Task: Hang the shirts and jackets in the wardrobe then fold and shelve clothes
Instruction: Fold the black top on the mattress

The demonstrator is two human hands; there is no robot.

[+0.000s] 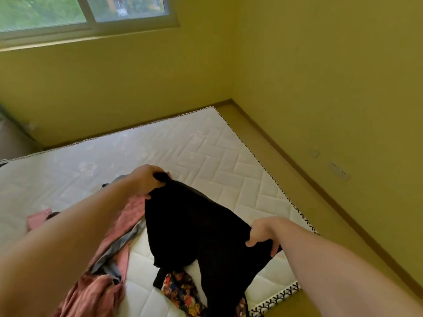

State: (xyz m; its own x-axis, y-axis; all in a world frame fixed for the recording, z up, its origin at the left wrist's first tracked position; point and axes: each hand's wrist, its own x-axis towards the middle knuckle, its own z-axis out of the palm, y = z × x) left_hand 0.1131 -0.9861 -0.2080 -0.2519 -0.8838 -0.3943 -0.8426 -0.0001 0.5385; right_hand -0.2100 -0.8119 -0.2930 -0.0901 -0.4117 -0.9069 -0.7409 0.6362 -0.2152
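Note:
A black garment [194,227] hangs spread between my two hands above the white quilted mattress [206,147]. My left hand [146,179] grips its far upper corner, fingers curled round the cloth. My right hand [263,234] pinches the near right edge. The garment's lower part droops onto the mattress. Beneath its bottom edge lies a piece with a bright multicoloured print [180,291]. To the left is a heap of pink clothing [128,216] mixed with a grey garment [123,243], partly hidden by my left forearm.
The mattress lies on a wooden platform [263,138] in a corner between yellow walls. A window [87,12] is at the upper left. Two wall sockets [338,171] sit low on the right wall. No wardrobe is in view.

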